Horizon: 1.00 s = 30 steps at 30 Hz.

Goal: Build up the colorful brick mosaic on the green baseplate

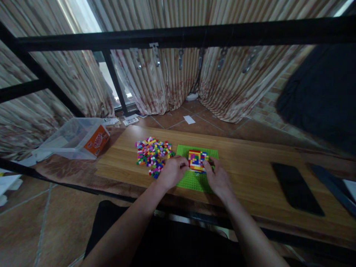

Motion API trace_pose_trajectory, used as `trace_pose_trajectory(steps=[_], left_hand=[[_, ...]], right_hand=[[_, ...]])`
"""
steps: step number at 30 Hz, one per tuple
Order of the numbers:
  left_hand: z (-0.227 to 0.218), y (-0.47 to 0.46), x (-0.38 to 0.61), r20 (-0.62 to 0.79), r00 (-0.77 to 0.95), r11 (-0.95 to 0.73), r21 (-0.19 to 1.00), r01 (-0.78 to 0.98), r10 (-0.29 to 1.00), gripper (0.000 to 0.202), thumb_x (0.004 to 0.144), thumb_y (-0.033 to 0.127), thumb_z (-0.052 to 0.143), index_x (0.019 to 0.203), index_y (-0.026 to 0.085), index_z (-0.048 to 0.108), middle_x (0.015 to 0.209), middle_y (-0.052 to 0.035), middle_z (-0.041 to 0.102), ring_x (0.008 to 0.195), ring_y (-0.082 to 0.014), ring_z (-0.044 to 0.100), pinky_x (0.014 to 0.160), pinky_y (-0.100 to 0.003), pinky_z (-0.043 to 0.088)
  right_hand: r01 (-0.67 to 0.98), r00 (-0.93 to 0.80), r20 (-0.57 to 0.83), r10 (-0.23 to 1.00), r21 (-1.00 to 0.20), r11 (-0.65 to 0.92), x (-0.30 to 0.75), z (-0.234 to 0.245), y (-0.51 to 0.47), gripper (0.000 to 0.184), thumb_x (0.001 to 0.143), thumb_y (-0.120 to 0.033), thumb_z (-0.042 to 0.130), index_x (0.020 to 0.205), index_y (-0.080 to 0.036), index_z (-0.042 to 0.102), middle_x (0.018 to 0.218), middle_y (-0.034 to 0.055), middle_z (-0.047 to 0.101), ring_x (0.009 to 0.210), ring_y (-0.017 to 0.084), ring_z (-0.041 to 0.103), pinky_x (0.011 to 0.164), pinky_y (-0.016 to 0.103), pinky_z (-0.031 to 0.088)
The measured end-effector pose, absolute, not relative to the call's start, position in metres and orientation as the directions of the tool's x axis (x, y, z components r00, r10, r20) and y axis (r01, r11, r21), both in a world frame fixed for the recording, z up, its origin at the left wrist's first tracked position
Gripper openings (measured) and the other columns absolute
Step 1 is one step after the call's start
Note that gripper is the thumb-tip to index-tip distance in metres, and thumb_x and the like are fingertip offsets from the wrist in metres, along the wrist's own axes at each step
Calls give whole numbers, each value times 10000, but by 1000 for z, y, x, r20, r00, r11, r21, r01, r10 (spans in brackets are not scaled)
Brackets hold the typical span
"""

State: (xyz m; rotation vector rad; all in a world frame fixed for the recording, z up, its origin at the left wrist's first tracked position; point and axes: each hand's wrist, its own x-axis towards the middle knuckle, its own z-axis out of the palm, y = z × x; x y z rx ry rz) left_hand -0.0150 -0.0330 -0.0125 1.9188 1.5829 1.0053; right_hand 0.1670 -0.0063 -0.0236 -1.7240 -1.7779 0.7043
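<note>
A small multicoloured brick build [197,160] stands on a bright green baseplate [207,151] on a wooden table [250,167]. My left hand [172,172] is curled against the build's left side, fingers closed on it. My right hand [218,177] presses its fingertips to the build's right side. A loose heap of small coloured bricks [152,151] lies just left of the baseplate, beside my left hand.
A clear plastic tub [72,139] with an orange label lies at the table's left end. A dark phone [296,187] lies flat to the right. A black metal frame [178,35] crosses overhead, with curtains and a tiled floor behind.
</note>
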Motion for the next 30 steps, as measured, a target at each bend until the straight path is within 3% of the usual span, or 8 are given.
trace_pose_trajectory(steps=[8,15,30], left_hand=[[-14,-36,-2,263,7,-207,742,638,965,132,764,41,566,805,163,597,764,-11,660,738,-134,640,675,-231,510],[-10,-38,-1,237,-29,-157,725,671,971,288,767,46,568,1022,173,603,816,-13,670,765,-140,659,704,-246,535],[-6,-39,1,217,-31,-138,716,684,976,328,793,51,547,1101,157,587,877,-39,677,833,-158,665,788,-290,550]], right_hand=[[705,-48,65,997,-705,80,167,-24,-8,607,924,-506,386,1313,-61,526,1266,231,613,1157,317,598,978,447,449],[700,-61,53,997,-710,80,168,-25,-8,631,923,-532,383,1329,-65,511,1272,227,609,1152,311,599,974,445,451],[718,-52,57,997,-692,77,167,-25,-8,601,920,-504,411,1318,-67,520,1257,215,618,1139,299,604,967,424,452]])
